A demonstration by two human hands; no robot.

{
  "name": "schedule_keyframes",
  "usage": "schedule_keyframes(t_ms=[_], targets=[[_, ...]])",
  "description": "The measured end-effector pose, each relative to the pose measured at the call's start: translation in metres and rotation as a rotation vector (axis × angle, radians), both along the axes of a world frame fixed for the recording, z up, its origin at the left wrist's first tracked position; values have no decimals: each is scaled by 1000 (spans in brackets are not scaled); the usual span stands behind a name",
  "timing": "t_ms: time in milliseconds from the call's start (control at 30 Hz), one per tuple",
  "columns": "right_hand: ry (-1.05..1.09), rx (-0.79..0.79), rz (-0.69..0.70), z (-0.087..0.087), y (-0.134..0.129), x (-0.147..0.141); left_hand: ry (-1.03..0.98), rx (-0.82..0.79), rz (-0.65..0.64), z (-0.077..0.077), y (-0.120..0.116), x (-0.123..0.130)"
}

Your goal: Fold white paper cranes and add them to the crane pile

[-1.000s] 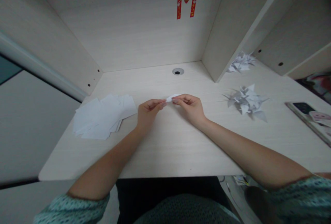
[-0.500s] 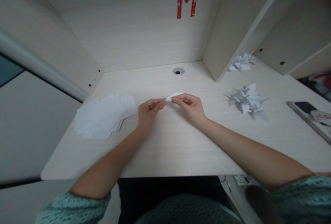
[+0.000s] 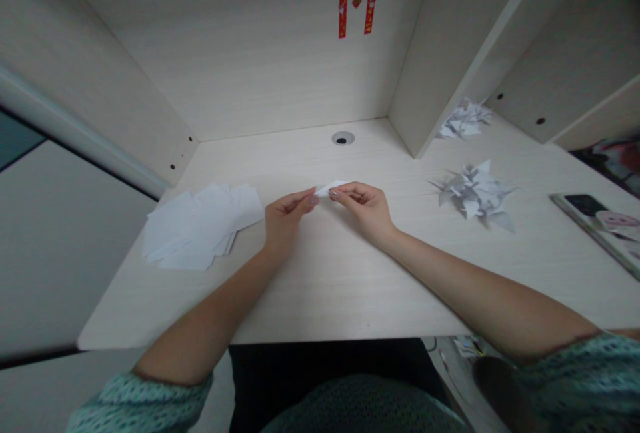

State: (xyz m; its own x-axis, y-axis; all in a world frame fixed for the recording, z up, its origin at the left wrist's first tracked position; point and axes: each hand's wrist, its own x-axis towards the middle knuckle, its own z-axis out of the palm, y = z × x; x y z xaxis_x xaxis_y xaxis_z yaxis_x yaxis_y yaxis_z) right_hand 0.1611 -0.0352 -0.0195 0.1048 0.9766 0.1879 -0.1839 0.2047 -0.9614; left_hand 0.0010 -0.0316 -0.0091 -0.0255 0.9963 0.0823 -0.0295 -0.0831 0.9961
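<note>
Small folded white paper strip (image 3: 331, 187) lies approx. horiz. over the wood-grain desk (image 3: 320, 300), long axis L–R, pinched in R hand (image 3: 363, 210) fingertips. L hand (image 3: 286, 214) part-closed at strip's left end; contact unclear.

Quick count: one left hand (image 3: 284, 220), one right hand (image 3: 365, 210), and one small folded piece of paper (image 3: 330, 188) between them. There's one pile of white paper squares (image 3: 197, 228), too overlapped to count. Two heaps of paper cranes, the front heap (image 3: 473, 194) and the back heap (image 3: 464, 120), both too tangled to count. Also one desk (image 3: 325, 293), one hole (image 3: 343, 138), three red paper strips (image 3: 343, 10), and one book (image 3: 595, 226).
</note>
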Motion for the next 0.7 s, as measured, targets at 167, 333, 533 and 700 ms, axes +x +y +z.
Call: schedule_keyframes(t_ms=[167, 333, 533, 700], targets=[[38, -19, -12, -1, 1, 0, -43, 2, -37, -3, 1, 0], [41, -6, -2, -3, 2, 0, -38, 5, -37, -4, 1, 1], [53, -20, -29, -2, 2, 1, -18, 33, -41, -3, -1, 1], [66, -52, -49, -1, 2, 1, -23, 39, -24, -1, -2, 2]])
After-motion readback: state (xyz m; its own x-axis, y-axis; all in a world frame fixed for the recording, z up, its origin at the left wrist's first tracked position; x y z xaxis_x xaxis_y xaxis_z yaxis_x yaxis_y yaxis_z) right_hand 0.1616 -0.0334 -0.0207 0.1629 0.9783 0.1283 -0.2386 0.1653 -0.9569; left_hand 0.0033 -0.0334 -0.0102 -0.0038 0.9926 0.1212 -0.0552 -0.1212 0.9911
